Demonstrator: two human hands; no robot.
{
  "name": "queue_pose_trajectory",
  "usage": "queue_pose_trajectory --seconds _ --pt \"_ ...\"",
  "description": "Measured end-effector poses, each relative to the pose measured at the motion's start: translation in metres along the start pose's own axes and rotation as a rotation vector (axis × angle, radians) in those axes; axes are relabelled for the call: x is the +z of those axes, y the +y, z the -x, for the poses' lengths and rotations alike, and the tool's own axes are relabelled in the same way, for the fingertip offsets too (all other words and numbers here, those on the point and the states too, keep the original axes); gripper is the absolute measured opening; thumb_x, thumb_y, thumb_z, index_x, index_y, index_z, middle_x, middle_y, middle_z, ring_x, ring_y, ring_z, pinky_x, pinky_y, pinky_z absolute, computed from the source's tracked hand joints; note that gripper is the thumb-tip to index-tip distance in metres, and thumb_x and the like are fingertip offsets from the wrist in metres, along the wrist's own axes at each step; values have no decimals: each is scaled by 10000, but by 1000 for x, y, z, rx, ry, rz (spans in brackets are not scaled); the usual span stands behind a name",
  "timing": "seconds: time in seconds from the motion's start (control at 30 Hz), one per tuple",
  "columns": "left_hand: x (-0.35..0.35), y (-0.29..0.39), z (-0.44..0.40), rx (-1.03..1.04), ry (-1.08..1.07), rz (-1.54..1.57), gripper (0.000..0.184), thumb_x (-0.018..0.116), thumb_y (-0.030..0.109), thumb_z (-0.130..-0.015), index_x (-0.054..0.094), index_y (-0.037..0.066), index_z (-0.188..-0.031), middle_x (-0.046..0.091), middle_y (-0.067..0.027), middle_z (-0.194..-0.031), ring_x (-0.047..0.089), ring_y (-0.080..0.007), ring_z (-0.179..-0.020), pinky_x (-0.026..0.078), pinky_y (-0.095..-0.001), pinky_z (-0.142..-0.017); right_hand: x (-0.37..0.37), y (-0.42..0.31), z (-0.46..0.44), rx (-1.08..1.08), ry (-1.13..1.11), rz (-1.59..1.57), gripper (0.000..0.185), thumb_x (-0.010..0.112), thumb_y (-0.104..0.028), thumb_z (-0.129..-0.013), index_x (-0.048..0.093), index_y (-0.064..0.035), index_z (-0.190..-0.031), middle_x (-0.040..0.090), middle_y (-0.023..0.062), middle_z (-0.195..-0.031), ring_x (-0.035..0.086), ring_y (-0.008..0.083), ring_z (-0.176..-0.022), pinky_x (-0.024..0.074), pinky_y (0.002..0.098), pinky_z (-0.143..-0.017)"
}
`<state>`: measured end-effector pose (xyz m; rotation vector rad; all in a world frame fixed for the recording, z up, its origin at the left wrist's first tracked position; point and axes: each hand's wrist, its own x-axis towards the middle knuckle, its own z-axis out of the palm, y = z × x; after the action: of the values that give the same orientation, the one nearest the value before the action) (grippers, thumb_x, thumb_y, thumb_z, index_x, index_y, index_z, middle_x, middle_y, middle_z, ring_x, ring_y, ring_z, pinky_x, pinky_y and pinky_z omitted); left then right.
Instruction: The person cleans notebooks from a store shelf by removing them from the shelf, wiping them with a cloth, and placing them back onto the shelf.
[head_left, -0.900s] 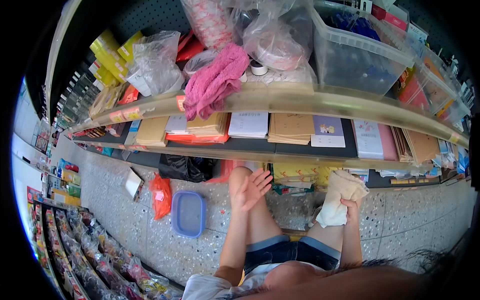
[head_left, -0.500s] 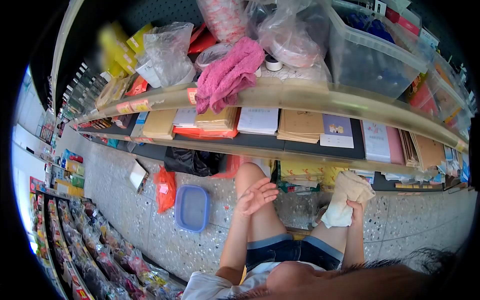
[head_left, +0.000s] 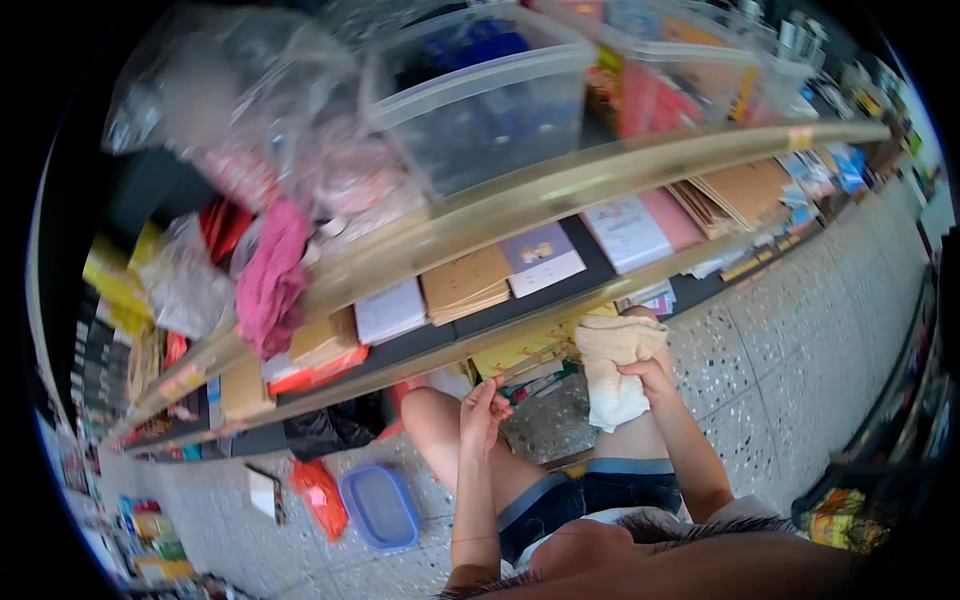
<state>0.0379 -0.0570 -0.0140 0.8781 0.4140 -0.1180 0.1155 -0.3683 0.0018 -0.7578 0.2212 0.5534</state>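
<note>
A folded beige-and-white cloth (head_left: 612, 345) is held over my right thigh. My right hand (head_left: 650, 380) grips its right edge, thumb on top. Above my left knee, my left hand (head_left: 484, 412) is raised with its fingers curled together. Whatever those fingers may hold is hidden. A shelf edge with yellow packets (head_left: 520, 345) under it lies just beyond both hands. On the upper shelf's edge hangs a pink towel (head_left: 273, 280), away from my hands.
On the floor to the left are a blue plastic basin (head_left: 380, 507) and an orange bag (head_left: 318, 497). Notebooks and brown envelopes (head_left: 466, 285) line the lower shelf. Clear plastic bins (head_left: 480, 120) stand above. A black bag (head_left: 335, 425) sits under the shelf.
My view has swung to the right and tilted. The left hand's fingers have gone from spread to curled. My right hand still holds the cloth.
</note>
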Motion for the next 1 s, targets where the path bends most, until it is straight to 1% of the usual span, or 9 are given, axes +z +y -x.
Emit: queue_pose_trajectory --seconds 0.03,0.17,0.33,0.47,0.5,0.63,0.73,0.9,1.0 --pt "16 0 -8 -5 56 -82 286 518 266 -958 653 13 -955 655 -64 -708 615 -105 -594 464 -195 -488 0 -2 0 27 32 -14 744 635 96 -637 407 0 -1338 554 145 -1250 534 294 -1153 411 382 -998" --pt "107 19 -38 81 -28 -408 317 542 287 -946 672 4 -892 645 -43 -741 593 -106 -687 470 -244 -595 7 -9 13 3 65 -55 810 645 120 -601 399 -37 -1356 553 127 -1255 512 296 -1179 382 382 -1021" --pt "192 16 -139 238 -205 -823 299 586 259 -907 668 -21 -968 664 -52 -762 607 -101 -669 490 -236 -635 -4 -10 13 -37 8 -98 769 656 105 -608 442 -50 -1330 572 111 -1233 518 282 -1173 384 377 -1016" --pt "230 0 -225 292 -90 -1076 283 603 238 -869 685 -32 -873 667 -81 -683 646 -130 -582 532 -263 -589 -19 -13 16 9 -74 -138 727 648 71 -657 417 -26 -1338 563 124 -1241 547 275 -1141 418 380 -992" --pt "237 4 -236 215 -82 -1059 309 661 272 -847 664 -36 -825 647 -82 -672 617 -140 -533 528 -268 -497 -20 -16 18 35 -66 -130 718 650 61 -656 422 -23 -1332 573 133 -1224 559 283 -1124 432 388 -978" --pt "255 5 -259 49 101 -1340 422 730 382 -765 642 -18 -663 636 -93 -604 603 -148 -462 483 -278 -395 -30 -23 25 -3 -30 -140 700 645 71 -660 431 -12 -1321 586 141 -1198 569 281 -1107 443 390 -966" --pt "254 3 -269 -6 80 -1438 441 736 393 -757 623 -14 -629 628 -89 -593 593 -142 -459 458 -268 -385 -43 -25 30 -39 31 -119 692 640 77 -665 427 -1 -1320 582 145 -1200 571 278 -1103 449 390 -961" --pt "240 -9 -291 -47 45 -1304 399 753 337 -753 606 4 -592 600 -65 -553 545 -125 -425 421 -249 -372 -56 -37 41 -96 73 -133 693 636 77 -662 422 7 -1318 575 144 -1207 568 282 -1105 452 388 -956" --pt "240 -10 -290 -90 64 -1185 329 751 267 -768 614 14 -607 599 -59 -554 533 -115 -423 425 -245 -379 -50 -48 52 -272 84 -96 699 638 70 -650 426 8 -1313 579 145 -1199 571 291 -1098 457 383 -948"
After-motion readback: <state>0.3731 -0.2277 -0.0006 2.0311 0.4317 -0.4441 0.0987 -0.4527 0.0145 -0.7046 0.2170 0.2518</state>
